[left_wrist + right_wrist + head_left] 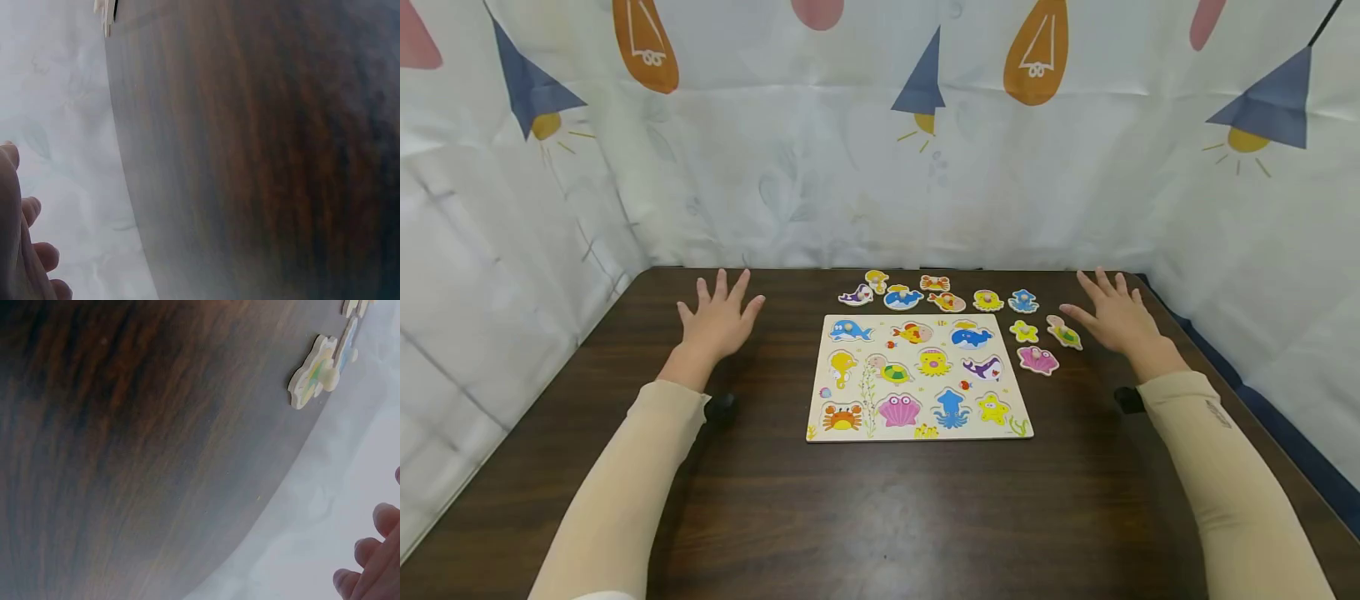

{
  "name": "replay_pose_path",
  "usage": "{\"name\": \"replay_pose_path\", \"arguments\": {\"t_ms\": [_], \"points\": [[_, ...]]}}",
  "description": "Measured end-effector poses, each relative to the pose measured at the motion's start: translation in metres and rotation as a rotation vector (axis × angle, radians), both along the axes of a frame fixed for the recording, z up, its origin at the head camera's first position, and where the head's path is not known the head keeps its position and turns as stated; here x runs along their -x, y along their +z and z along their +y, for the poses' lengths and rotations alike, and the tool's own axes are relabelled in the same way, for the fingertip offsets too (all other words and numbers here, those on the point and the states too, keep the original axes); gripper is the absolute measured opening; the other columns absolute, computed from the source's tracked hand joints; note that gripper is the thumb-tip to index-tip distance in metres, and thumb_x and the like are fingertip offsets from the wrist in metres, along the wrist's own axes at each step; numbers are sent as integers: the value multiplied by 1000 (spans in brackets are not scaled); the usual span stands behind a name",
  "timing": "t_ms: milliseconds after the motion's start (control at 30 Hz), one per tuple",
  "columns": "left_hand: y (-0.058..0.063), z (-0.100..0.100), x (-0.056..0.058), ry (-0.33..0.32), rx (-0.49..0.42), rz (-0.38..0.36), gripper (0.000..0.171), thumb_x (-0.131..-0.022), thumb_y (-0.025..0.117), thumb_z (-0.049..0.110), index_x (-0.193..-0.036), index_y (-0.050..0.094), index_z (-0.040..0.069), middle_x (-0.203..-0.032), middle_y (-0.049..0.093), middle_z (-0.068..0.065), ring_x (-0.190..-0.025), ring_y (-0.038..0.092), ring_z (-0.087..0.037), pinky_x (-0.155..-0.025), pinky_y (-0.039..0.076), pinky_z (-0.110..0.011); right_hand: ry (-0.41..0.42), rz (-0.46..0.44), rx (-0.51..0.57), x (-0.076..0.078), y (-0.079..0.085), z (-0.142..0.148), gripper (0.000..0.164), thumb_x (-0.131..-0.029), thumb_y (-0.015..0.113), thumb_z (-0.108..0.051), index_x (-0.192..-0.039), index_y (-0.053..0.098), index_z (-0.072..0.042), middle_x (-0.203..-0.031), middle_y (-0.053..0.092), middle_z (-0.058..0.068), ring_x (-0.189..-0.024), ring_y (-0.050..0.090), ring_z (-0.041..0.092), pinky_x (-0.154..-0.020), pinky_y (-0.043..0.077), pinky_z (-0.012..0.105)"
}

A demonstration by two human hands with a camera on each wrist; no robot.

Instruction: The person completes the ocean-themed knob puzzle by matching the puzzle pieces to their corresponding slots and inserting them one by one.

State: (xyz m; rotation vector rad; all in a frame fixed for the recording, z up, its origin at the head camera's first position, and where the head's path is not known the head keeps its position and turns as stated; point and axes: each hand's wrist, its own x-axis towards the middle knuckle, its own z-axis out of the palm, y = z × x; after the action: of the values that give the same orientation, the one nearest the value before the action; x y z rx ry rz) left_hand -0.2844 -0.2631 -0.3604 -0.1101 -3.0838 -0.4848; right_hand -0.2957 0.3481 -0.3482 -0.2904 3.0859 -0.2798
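A light wooden puzzle board [917,379] with printed sea animals lies mid-table between the hands. To its left, the left hand [718,321] is spread with straight fingers and holds nothing; fingertips show at the lower left of the left wrist view. The right hand [1116,317], also spread and holding nothing, is close to the turtle piece [1064,332], which the right wrist view shows with its knob [329,379]. Near that piece lie a yellow star piece [1024,332] and a pink shell piece [1038,360].
Behind the board lie several knobbed pieces, among them a crab [935,283], a blue whale [902,297], a seahorse [876,281], an octopus [988,301] and a squid [1023,302]. A printed white curtain [850,167] hangs behind the dark wooden table [880,517].
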Motion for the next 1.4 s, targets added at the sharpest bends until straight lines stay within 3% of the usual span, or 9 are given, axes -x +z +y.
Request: {"name": "replay_pose_path", "arguments": {"t_ms": [433,933,1400], "points": [[-1,9,-6,-51,18,31,76,-108,18,62,-167,5,15,-169,-4,-23,-148,-16,-54,-106,-7,-81,72,27,15,-6,1,-6,84,-108,39,-57,-163,12,0,-165,0,34,-147,-3,59,-116,5,70],[-4,17,-7,-104,8,24,73,-109,21,58,-167,4,16,-169,-7,-19,-150,-14,-51,-107,-4,-81,137,2,70,-13,-1,-21,78,-108,49,-47,-163,20,0,-167,4,29,-151,-1,52,-116,8,69],[1,44,-11,-149,-20,-4,72,-111,29,53,-167,5,16,-170,-3,-19,-152,-9,-49,-111,-1,-78,149,-73,52,-24,1,-33,74,-109,43,-50,-163,23,-5,-169,9,23,-153,9,45,-112,22,71]]}}
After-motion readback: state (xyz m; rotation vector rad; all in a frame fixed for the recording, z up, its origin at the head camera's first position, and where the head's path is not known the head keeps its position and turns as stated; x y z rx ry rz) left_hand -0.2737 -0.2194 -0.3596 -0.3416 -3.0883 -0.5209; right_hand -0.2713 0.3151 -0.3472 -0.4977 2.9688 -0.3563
